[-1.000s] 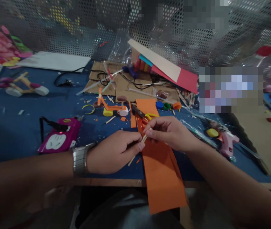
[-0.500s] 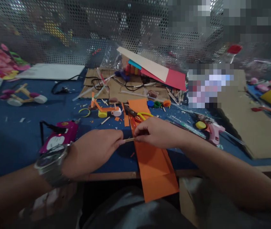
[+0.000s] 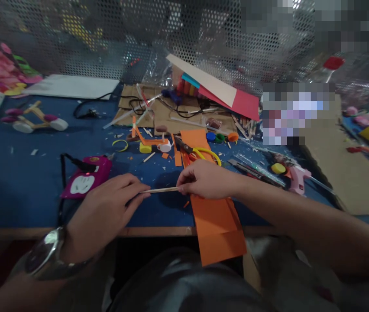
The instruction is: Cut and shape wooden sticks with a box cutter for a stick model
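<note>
A thin wooden stick [image 3: 161, 190] is held level between my two hands above the blue table. My left hand [image 3: 111, 206], with a watch [image 3: 50, 251] on the wrist, pinches its left end. The fingers of my right hand [image 3: 205, 180] are closed on the right end. Under and beside my right hand lies a long orange paper strip [image 3: 215, 221], its near end hanging past the table edge. Scissors with yellow handles [image 3: 192, 150] rest on the orange strip just beyond my right hand. A small orange scooter-like model [image 3: 152, 141] stands behind the stick.
A purple power box [image 3: 89, 175] with a black cord is left of my left hand. On the right lie a utility knife [image 3: 252, 171], a pink glue gun [image 3: 298, 178] and a cardboard sheet [image 3: 350, 173]. A stick model [image 3: 35, 119] stands at left; scraps and bottle caps are scattered about.
My left hand has moved left and its fingers have straightened, so a longer stretch of the stick shows between the hands. My right hand keeps its pinch. The view has shifted slightly.
</note>
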`<state>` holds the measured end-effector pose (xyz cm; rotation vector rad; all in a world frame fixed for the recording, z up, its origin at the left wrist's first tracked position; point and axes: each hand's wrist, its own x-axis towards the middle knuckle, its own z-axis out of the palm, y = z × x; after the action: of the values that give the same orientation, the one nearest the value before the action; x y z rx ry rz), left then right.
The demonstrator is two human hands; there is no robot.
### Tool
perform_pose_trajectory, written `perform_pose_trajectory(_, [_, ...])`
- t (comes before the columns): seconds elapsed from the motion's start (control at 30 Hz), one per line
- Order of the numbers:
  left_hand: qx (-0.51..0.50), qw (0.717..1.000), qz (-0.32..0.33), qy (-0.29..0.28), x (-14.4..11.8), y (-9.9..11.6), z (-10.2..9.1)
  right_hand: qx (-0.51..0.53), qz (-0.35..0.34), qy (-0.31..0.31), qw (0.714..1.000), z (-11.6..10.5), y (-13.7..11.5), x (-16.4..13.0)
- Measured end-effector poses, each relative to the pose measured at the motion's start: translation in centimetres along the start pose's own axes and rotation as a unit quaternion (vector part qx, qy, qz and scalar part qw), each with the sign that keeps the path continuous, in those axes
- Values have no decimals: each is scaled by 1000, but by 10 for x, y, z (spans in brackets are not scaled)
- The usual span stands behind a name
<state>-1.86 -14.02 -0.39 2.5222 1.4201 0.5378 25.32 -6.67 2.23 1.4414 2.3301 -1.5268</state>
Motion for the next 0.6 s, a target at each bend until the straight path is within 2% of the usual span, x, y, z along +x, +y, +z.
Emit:
perform_pose_trajectory(0.13, [10,1000,26,14,-1,-4,0,-95,-61,48,992,6,-3,-2])
perform_pose_trajectory(0.27, [27,999,39,14,0,-6,1,-207,-123,95,966,13,-7,-6])
perform_pose_trajectory(0.37, [37,998,39,12,2,-7,2,-240,-127,99,957,16,-4,-7])
perform_pose_trajectory(0.47, [43,998,38,21,2,-8,2,-260,-128,128,949,18,3,-5])
perform_pose_trajectory(0.6, [77,995,38,58,-4,-5,-4,-272,-182,152,933,21,13,-3])
